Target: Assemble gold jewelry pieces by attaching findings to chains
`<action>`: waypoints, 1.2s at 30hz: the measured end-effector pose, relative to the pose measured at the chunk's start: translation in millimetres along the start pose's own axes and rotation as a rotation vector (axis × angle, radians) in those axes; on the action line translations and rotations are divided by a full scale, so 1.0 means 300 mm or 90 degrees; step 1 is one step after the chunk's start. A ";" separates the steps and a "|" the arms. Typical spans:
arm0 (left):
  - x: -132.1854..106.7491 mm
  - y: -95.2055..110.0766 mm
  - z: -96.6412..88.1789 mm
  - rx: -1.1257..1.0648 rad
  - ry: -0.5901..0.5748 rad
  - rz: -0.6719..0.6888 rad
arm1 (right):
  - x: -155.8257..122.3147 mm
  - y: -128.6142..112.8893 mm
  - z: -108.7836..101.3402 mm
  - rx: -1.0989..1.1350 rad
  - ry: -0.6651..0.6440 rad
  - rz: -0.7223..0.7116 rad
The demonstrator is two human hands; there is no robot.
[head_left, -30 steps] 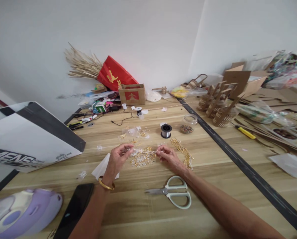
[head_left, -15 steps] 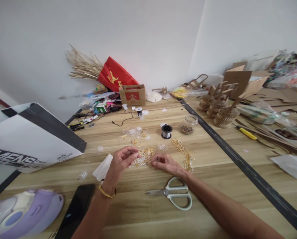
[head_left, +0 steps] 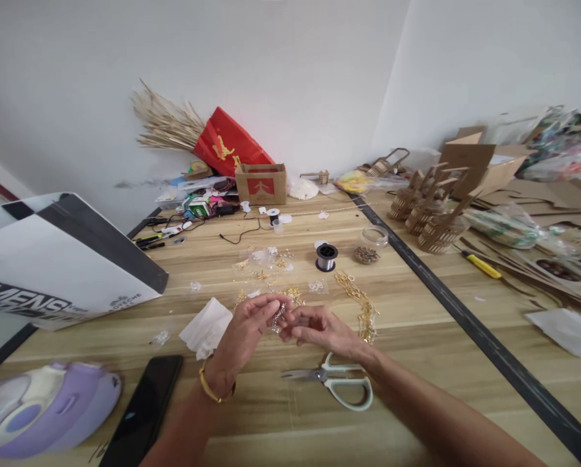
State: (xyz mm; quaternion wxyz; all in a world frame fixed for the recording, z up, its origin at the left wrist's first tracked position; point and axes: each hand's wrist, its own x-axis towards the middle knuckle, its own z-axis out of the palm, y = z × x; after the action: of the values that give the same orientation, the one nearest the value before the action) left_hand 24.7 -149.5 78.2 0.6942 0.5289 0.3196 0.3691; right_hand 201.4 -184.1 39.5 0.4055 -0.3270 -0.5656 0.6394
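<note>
A short silver beaded strand [head_left: 278, 316] hangs from my left hand [head_left: 250, 324], pinched between thumb and fingers. My right hand [head_left: 322, 329] is right beside it with its fingers closed near the strand; what they hold, if anything, is too small to make out. Behind both hands lies a pile of small gold and silver beads [head_left: 295, 296], partly covered by them. White scissors [head_left: 322, 375] rest just below my right hand. A bunch of gold chains [head_left: 361, 301] lies to its right. A crumpled white tissue [head_left: 207, 327] is by my left wrist.
Farther back are a spool of clear line [head_left: 326, 257] and a jar of beads [head_left: 368, 253]. On the left stand a white box [head_left: 76, 259], a black phone [head_left: 142, 408] and a purple device [head_left: 61, 408]. Small woven baskets [head_left: 434, 224] and a yellow cutter [head_left: 484, 264] are on the right.
Both hands have lifted off the bead pile and come together. The silver strand now shows in my left fingers. More of the tissue is visible.
</note>
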 end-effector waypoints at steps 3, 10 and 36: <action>-0.009 -0.001 0.025 -0.087 0.017 0.013 | -0.006 -0.014 0.041 0.008 0.027 -0.020; -0.019 -0.014 0.050 -0.125 0.023 0.003 | -0.016 -0.035 0.082 0.055 0.018 -0.008; 0.012 -0.091 0.019 0.017 -0.120 0.007 | -0.089 -0.287 -0.076 -0.644 0.161 0.014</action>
State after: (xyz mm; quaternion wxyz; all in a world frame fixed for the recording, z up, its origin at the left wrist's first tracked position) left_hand 36.0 -153.7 52.8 0.7122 0.5721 0.2547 0.3172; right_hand 246.5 -194.6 120.2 0.2554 -0.5622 -0.7471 0.2462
